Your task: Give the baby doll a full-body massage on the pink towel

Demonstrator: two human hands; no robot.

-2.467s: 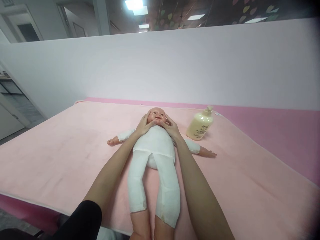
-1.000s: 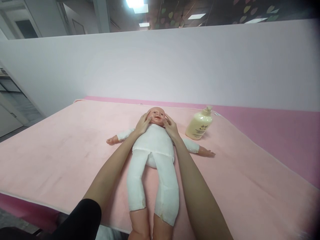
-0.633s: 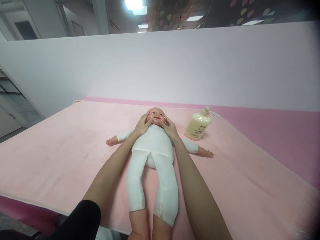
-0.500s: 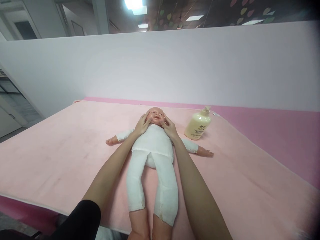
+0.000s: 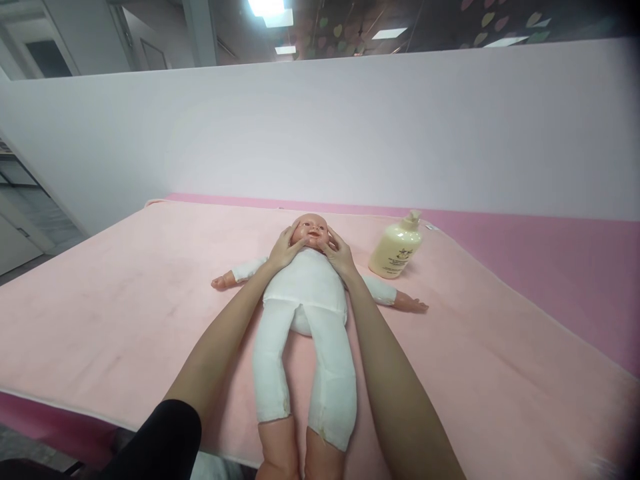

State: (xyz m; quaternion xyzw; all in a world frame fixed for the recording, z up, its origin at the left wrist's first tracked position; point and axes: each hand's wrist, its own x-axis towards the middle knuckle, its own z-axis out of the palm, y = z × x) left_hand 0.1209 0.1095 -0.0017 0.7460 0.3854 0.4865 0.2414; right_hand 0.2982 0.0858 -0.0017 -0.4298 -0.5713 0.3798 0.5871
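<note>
1. Baby doll (image 5: pixel 305 283): flat on its back on a pink towel (image 5: pixel 150 300), roughly mid-view, head away from me, feet cut off by the bottom edge. White cloth body, hard skin-toned head (image 5: pixel 311 223), forearms and lower legs.
2. Left hand (image 5: pixel 286 250): spread wide rather than fisted, thumb apart from fingers, palm side cupped on the doll's head. Thumb reaches in by the chin. I can't tell how firm the contact is.
3. Right hand (image 5: pixel 341 255): mirrors the left, also wide, fingers up along the opposite cheek, thumb near the chin. Pressure: can't tell from my feed.
4. Doll's arms stretch out to both sides, partly behind my wearer's forearms; legs slightly apart, between those forearms.
5. Pump bottle (image 5: pixel 397 250): pale yellow, dark print too small for me to read, standing on the towel beyond the doll's outstretched arm, nearer the right hand, not touching it.
6. Small white tag (image 5: pixel 431 227) just beside the bottle, at the towel edge. Pink mat (image 5: pixel 550 280) shows under the towel.
7. Black sleeve (image 5: pixel 160 433) on the left arm. White partition (image 5: pixel 350 127) behind; ceiling lights (image 5: pixel 270 8) above it.
</note>
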